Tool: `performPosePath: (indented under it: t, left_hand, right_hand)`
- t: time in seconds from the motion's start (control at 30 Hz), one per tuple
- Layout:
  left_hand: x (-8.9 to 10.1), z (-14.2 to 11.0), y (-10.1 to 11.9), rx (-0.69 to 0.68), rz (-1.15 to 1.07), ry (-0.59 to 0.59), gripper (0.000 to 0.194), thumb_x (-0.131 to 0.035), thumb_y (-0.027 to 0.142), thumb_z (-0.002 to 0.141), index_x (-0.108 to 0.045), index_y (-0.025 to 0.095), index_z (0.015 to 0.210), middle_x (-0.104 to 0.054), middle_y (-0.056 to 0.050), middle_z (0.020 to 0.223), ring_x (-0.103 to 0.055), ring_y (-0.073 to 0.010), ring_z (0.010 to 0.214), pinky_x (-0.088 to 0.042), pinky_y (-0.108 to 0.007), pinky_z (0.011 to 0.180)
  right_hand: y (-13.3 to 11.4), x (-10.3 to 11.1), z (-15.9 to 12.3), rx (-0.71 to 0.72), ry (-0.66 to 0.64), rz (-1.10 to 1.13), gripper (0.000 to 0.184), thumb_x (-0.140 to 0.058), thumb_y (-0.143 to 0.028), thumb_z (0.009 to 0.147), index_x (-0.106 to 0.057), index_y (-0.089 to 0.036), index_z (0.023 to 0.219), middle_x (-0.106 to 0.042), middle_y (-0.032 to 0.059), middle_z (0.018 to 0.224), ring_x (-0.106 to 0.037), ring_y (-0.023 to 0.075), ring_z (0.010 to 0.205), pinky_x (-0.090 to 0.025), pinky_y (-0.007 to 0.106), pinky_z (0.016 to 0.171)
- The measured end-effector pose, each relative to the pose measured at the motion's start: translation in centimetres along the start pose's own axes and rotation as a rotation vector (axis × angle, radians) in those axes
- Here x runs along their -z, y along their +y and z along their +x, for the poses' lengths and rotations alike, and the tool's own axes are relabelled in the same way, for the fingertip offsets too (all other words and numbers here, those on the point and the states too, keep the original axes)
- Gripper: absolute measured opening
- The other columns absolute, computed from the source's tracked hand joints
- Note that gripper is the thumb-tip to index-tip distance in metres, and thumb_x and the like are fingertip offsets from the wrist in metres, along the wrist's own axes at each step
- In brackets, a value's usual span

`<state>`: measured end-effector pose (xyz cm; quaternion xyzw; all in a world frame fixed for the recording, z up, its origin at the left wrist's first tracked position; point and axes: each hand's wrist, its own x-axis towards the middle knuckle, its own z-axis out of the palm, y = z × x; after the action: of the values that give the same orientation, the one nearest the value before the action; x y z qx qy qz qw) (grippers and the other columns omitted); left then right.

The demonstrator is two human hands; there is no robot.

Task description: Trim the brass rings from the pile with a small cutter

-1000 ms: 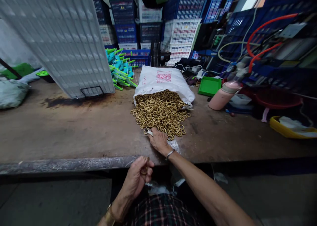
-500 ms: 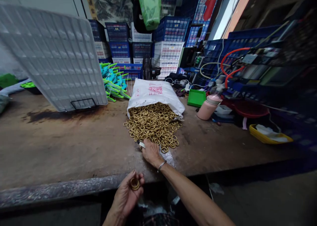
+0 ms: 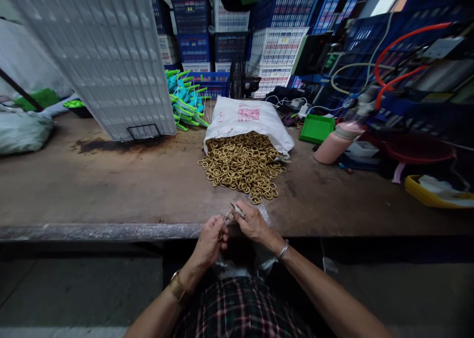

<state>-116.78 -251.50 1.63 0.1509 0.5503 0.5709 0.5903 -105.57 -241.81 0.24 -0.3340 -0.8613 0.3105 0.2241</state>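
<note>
Near the table's front edge, my left hand [image 3: 210, 241] is closed, with gold-coloured metal rings partly hidden in its fingers. My right hand [image 3: 255, 224] is closed around a small pointed blade [image 3: 238, 210], its tip directed up and left. One gold ring [image 3: 229, 215] shows between the fingertips of both hands; which hand grips it I cannot tell. Just beyond lies a heap of gold rings [image 3: 240, 162], spilling from the mouth of a white woven sack [image 3: 248, 118] with red print.
On the wooden table [image 3: 140, 185], a translucent ribbed plastic panel [image 3: 122, 66] stands at left. Behind are green and teal plastic pieces [image 3: 187, 101] and stacked crates [image 3: 277, 46]. To the right are a green tray [image 3: 316, 129], a pink bottle [image 3: 336, 143] and a yellow basket [image 3: 437, 192].
My right hand has drawn back from the ring heap to meet my left hand. The left hand has risen and its fingers have closed over its rings. The camera view has tilted down.
</note>
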Motion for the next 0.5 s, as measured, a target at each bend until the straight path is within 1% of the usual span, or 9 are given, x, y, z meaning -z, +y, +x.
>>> performPosePath:
  t: [0.07,0.13,0.2,0.27,0.33,0.4,0.43,0.5]
  left_hand:
    - [-0.3,0.0,-0.1,-0.02,0.065,-0.028,0.04,-0.063,0.05,0.067,-0.048,0.016,0.08,-0.046,0.006,0.056,-0.037,-0.0037,0.041,-0.023,-0.014,0.036]
    - [-0.3,-0.1,-0.1,-0.046,0.138,-0.032,0.039,-0.062,0.051,0.067,-0.048,0.016,0.076,-0.043,0.007,0.052,-0.032,-0.0036,0.039,-0.021,-0.015,0.036]
    - [-0.3,-0.2,0.0,-0.098,0.229,0.004,0.036,-0.059,0.05,0.069,-0.048,0.016,0.072,-0.04,0.007,0.049,-0.03,-0.0041,0.039,-0.022,-0.017,0.038]
    - [-0.2,-0.4,0.1,-0.209,0.35,0.051,0.032,-0.058,0.047,0.072,-0.05,0.015,0.068,-0.042,0.006,0.05,-0.033,-0.0053,0.042,-0.027,-0.018,0.042]
    - [-0.2,-0.6,0.1,-0.354,0.463,0.072,0.027,-0.057,0.04,0.075,-0.054,0.015,0.067,-0.048,0.004,0.054,-0.041,-0.0071,0.049,-0.033,-0.019,0.049]
    - [-0.2,-0.8,0.1,-0.465,0.527,0.059,0.022,-0.055,0.035,0.077,-0.057,0.015,0.068,-0.055,0.002,0.06,-0.048,-0.0093,0.057,-0.037,-0.02,0.057]
    - [-0.2,-0.9,0.0,-0.493,0.54,0.045,0.02,-0.054,0.033,0.078,-0.058,0.015,0.069,-0.057,0.001,0.062,-0.05,-0.0102,0.06,-0.038,-0.02,0.06]
    - [-0.4,-1.0,-0.2,-0.505,0.545,0.025,0.02,-0.053,0.032,0.079,-0.059,0.015,0.069,-0.06,0.0,0.064,-0.052,-0.0111,0.062,-0.039,-0.021,0.063]
  right_hand:
    - [-0.6,0.3,-1.1,0.043,-0.009,0.08,0.015,-0.04,-0.027,0.085,-0.052,-0.019,0.082,-0.053,0.0001,0.065,-0.047,0.0128,0.059,-0.031,0.023,0.057]
    - [-1.0,0.3,-1.6,0.042,-0.011,0.164,0.016,-0.04,-0.029,0.086,-0.051,-0.019,0.08,-0.05,-0.0017,0.062,-0.044,0.0116,0.056,-0.03,0.023,0.056]
    - [-1.3,0.2,-1.7,-0.031,0.015,0.25,0.019,-0.041,-0.031,0.085,-0.05,-0.019,0.075,-0.047,-0.0033,0.059,-0.041,0.0104,0.054,-0.03,0.022,0.054]
    - [-1.4,0.2,-1.6,-0.145,0.036,0.341,0.021,-0.042,-0.032,0.084,-0.048,-0.018,0.069,-0.045,-0.0042,0.058,-0.04,0.0096,0.053,-0.03,0.021,0.052]
    - [-1.4,0.2,-1.6,-0.237,-0.009,0.426,0.027,-0.041,-0.034,0.084,-0.048,-0.018,0.064,-0.045,-0.0042,0.055,-0.04,0.0091,0.052,-0.03,0.021,0.052]
    - [-1.3,0.2,-1.7,-0.285,-0.093,0.498,0.034,-0.039,-0.039,0.084,-0.048,-0.017,0.059,-0.045,-0.0039,0.052,-0.04,0.0088,0.051,-0.031,0.021,0.052]
    - [-1.2,0.1,-1.8,-0.299,-0.131,0.531,0.037,-0.039,-0.041,0.084,-0.048,-0.017,0.058,-0.044,-0.0038,0.051,-0.04,0.0085,0.05,-0.031,0.021,0.051]
    - [-1.0,-0.1,-1.9,-0.334,-0.17,0.6,0.039,-0.039,-0.043,0.084,-0.049,-0.017,0.057,-0.042,-0.0045,0.049,-0.037,0.0078,0.046,-0.029,0.021,0.048]
